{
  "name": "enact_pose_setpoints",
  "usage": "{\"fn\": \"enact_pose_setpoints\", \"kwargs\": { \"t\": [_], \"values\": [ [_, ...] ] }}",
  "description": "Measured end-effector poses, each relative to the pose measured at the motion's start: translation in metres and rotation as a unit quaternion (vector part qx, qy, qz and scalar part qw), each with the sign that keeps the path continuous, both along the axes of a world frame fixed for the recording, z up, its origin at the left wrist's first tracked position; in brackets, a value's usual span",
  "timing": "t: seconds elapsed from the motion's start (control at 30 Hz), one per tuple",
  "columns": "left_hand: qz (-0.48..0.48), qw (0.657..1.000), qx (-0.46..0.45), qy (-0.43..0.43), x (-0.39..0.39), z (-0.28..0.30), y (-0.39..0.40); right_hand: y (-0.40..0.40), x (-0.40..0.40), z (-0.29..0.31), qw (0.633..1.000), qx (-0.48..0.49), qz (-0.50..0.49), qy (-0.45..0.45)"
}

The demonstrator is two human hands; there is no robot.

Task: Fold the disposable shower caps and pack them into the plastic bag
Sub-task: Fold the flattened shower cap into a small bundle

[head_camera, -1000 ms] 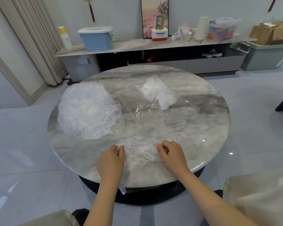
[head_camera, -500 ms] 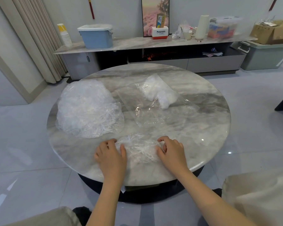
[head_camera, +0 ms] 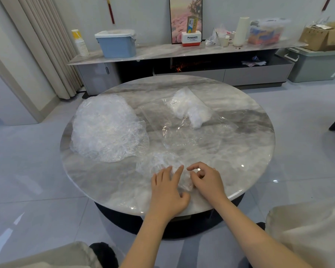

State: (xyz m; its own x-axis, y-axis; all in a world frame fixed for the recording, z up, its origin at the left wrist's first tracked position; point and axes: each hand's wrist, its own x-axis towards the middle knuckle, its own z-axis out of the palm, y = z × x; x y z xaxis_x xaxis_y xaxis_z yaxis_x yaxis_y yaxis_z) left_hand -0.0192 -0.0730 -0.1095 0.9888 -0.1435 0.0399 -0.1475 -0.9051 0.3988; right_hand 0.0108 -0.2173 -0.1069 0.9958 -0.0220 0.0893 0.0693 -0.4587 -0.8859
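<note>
Item: one shower cap (head_camera: 162, 167), desk (head_camera: 240, 151) at 6 o'clock. Your left hand (head_camera: 167, 192) lies spread, pressing it; your right hand (head_camera: 206, 179) pinches its edge. Fold flat, expel air. Plastic bag (head_camera: 182, 128): 12 o'clock.

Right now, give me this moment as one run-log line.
stage: folding one shower cap | left hand: pressing cap flat | right hand: pinching cap edge | loose cap pile: waiting | plastic bag: partly filled
</note>
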Motion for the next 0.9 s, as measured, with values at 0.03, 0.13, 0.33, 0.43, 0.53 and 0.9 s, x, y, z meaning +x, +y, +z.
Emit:
{"fn": "enact_pose_setpoints", "kwargs": {
  "t": [0.03,0.13,0.33,0.43,0.53,0.9],
  "values": [
    [0.003,1.0,-0.007,-0.006,0.001,-0.003,0.001,-0.001,-0.001,0.002,1.0,0.019,0.0,0.007],
    [0.024,0.996,-0.067,-0.057,0.003,-0.011,0.005,-0.002,-0.003,0.005,0.998,0.056,0.01,0.017],
    [0.021,0.975,-0.219,-0.036,0.008,-0.009,0.016,-0.002,0.004,-0.001,0.997,0.047,0.016,-0.051],
    [0.052,0.943,-0.329,-0.013,0.005,0.002,0.02,0.002,0.003,-0.002,0.995,0.021,0.055,-0.076],
    [0.103,0.884,-0.454,0.033,0.002,0.013,0.023,0.002,0.003,-0.007,0.987,-0.026,0.097,-0.122],
    [0.184,0.894,-0.408,-0.003,0.003,0.011,0.021,0.004,0.012,-0.022,0.979,-0.137,0.087,-0.126]
  ]
}}
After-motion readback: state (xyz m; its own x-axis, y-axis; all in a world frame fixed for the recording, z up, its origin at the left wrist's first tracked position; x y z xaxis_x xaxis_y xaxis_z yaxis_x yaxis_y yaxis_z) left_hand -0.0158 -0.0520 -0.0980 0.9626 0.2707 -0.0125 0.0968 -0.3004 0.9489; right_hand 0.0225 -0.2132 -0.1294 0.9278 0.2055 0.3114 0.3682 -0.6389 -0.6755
